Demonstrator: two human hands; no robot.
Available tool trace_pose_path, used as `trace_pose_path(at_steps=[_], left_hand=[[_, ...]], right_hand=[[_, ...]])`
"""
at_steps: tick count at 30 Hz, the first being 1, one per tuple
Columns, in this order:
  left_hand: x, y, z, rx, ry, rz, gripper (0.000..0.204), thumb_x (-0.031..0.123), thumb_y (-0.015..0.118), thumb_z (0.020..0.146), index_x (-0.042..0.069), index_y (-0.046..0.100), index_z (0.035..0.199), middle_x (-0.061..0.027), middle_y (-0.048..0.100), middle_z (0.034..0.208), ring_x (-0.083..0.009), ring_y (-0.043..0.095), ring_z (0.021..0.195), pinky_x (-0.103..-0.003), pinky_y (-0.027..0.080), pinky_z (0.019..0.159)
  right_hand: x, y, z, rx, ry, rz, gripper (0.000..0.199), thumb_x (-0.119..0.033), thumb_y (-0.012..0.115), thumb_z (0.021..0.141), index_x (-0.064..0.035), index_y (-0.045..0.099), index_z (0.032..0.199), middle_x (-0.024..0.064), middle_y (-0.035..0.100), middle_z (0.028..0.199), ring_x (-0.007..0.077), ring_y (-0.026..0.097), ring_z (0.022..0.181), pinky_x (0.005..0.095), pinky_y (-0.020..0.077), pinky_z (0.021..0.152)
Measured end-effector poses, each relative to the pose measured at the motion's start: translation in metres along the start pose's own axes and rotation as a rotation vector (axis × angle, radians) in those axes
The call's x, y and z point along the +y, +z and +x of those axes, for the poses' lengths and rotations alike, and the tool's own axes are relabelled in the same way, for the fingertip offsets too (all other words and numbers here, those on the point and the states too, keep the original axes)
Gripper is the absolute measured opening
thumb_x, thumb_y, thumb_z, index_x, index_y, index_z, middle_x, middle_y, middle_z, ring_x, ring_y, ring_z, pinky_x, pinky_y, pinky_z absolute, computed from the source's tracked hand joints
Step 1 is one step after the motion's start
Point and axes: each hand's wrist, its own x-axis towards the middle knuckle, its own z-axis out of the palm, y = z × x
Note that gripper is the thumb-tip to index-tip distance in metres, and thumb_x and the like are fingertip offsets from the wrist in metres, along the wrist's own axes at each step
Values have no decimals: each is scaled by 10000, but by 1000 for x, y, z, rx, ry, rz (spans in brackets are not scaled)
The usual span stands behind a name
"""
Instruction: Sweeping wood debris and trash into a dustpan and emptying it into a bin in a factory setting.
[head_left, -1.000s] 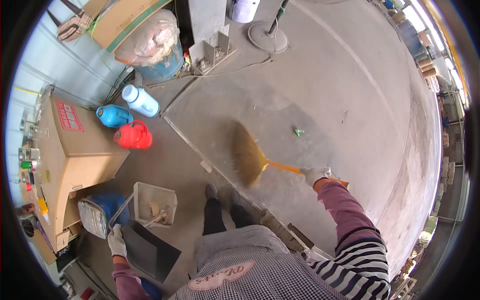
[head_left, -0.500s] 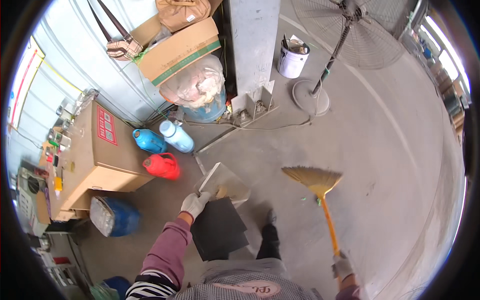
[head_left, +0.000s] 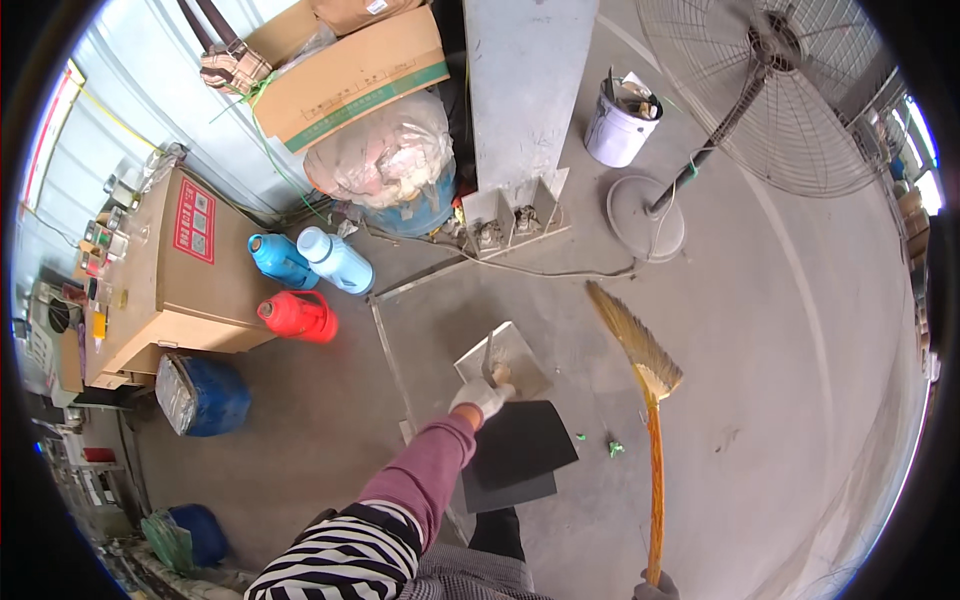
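My left hand [head_left: 482, 397], in a pale glove, is closed on the upright handle of a light-coloured dustpan [head_left: 525, 362]. Some tan debris shows in the pan. Dark flat sheets [head_left: 520, 440] lie right beside that hand; whether they are joined to the pan I cannot tell. At the lower edge, my right hand [head_left: 655, 586], gloved in grey and partly cut off, grips a broom [head_left: 655, 480] by its orange-yellow handle. The broom's straw head [head_left: 638, 345] stands to the right of the pan. Small green scraps [head_left: 615, 449] lie on the floor between dustpan and broom.
A red thermos [head_left: 300, 316] and two blue ones [head_left: 338, 262] stand by a brown desk [head_left: 215, 260] at left. Ahead are a grey pillar [head_left: 525, 90], a white bucket [head_left: 622, 130] and a large floor fan [head_left: 648, 215]. A cord crosses the floor.
My left hand has moved right with the dustpan and dark sheets, toward the green scraps. The broom has turned, its bristles now pointing up and left. The view has shifted.
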Motion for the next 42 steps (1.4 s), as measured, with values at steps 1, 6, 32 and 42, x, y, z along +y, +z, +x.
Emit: trace_pose_path(at_steps=[1, 6, 32, 42], left_hand=[[8, -4, -3, -28, -23, 5, 685, 609, 606, 792, -2, 700, 1088, -302, 666, 1054, -417, 632, 1072, -469, 496, 905], [19, -49, -19, 40, 69, 141, 524, 498, 562, 859, 25, 715, 1025, -241, 688, 1050, -406, 658, 1008, -451, 515, 869], [-376, -307, 351, 255, -278, -1451, 472, 174, 742, 813, -46, 590, 1201, -110, 671, 989, -207, 675, 852, -326, 559, 761], [-424, -232, 390, 458, 1, -972, 487, 368, 618, 905, -36, 614, 1178, -222, 669, 1079, -353, 639, 1016, -422, 502, 863]], right_hand=[[-16, 9, 1, -1, -11, -6, 314, -203, 574, 933, -136, 542, 1238, -22, 459, 554, 93, 400, 361, 258, 368, 316], [-76, 56, -7, 14, -88, -285, 351, -161, 565, 903, -131, 526, 1250, -25, 455, 561, 91, 405, 375, 256, 368, 319], [-243, 507, -6, -249, 368, -309, 381, -305, 517, 984, -144, 489, 1329, -39, 430, 598, 71, 374, 410, 233, 342, 359], [-306, 565, 10, -346, 251, -407, 467, -478, 492, 1005, -107, 459, 1288, -69, 359, 584, 46, 333, 428, 225, 267, 358]])
